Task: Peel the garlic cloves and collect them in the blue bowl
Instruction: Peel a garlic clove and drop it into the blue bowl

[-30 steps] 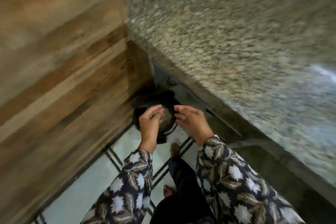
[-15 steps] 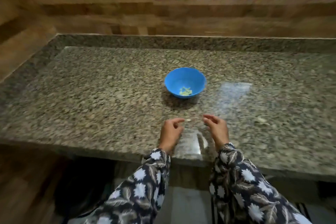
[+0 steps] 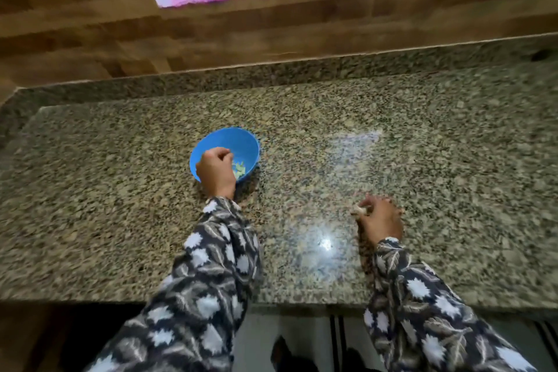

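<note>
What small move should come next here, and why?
Probably the left hand opens over the blue bowl to release whatever it carries. It hangs curled above the pale cloves lying in there, though whether it holds one is unclear. The right hand pinches a pale piece on the counter, likely the next clove.

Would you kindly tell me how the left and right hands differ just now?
The left hand hovers over the blue bowl; the right hand is down on the counter, apart from it. The right hand pinches a pale piece; whether the left hand holds anything is hidden. Both have curled fingers and patterned sleeves.
</note>
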{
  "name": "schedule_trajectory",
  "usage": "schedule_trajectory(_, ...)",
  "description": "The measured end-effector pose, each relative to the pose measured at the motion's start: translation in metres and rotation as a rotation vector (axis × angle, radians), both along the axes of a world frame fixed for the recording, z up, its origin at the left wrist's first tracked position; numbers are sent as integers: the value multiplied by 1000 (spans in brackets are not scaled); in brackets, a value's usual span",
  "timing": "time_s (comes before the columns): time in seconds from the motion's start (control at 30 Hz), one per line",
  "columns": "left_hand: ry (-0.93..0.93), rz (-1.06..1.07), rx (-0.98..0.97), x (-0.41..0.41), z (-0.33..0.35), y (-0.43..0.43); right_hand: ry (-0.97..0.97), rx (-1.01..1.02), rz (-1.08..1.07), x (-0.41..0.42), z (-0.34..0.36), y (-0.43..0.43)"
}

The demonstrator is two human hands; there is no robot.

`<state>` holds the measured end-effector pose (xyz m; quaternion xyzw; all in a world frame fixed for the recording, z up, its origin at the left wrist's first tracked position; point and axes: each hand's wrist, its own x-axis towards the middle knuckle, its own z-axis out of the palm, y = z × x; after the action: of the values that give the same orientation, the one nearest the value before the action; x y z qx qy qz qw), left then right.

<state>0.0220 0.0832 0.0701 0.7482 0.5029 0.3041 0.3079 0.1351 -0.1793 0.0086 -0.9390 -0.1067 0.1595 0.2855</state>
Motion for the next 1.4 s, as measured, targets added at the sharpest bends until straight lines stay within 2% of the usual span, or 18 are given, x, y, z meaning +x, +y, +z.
schedule_trajectory(0.1, 186, -82, -56, 7, -6, 18, 46, 125, -50, 0, 2, 0)
schedule_trajectory(0.17, 104, -88, 20, 11, -2, 7, 165, 328, -101, -3, 7, 4)
schedule_trajectory(0.23, -30, -168, 28, 15, 3, -23, 467, 706, -240, -11, 15, 14)
schedule_trajectory(0.27, -61, -278, -55, 18, 1, -42, 610, 839, -308, -15, 15, 20)
schedule_trajectory(0.33, -66, -507, -412, 21, -12, -83, 765, 957, -391, -24, 13, 32)
schedule_trajectory(0.37, -85, -559, -584, 21, -20, -99, 786, 976, -396, -28, 14, 37)
schedule_trajectory(0.43, -124, -539, -693, 20, -35, -116, 762, 981, -385, -34, 13, 45)
schedule_trajectory(0.57, -112, -507, -507, 10, -47, -118, 672, 905, -291, -43, 10, 49)
schedule_trajectory(0.77, 14, -548, -265, -3, -48, -120, 606, 868, -294, -53, -1, 53)
schedule_trajectory(0.9, -111, -487, -368, -8, -47, -121, 411, 735, -224, -56, -1, 53)
schedule_trajectory(0.97, -200, -465, -473, -10, -46, -118, 262, 658, -125, -55, 1, 53)
schedule_trajectory(1.03, -256, -465, -532, -10, -46, -113, 191, 600, -13, -55, 5, 52)
schedule_trajectory(1.1, -261, -503, -556, -9, -44, -109, 256, 632, 10, -56, 8, 51)
schedule_trajectory(1.2, -262, -535, -640, -9, -46, -104, 500, 732, -44, -55, 17, 47)
schedule_trajectory(1.33, -319, -482, -1051, -13, -51, -102, 749, 809, -162, -54, 19, 40)
schedule_trajectory(1.4, -290, -426, -1092, -11, -54, -107, 732, 832, -245, -54, 15, 35)
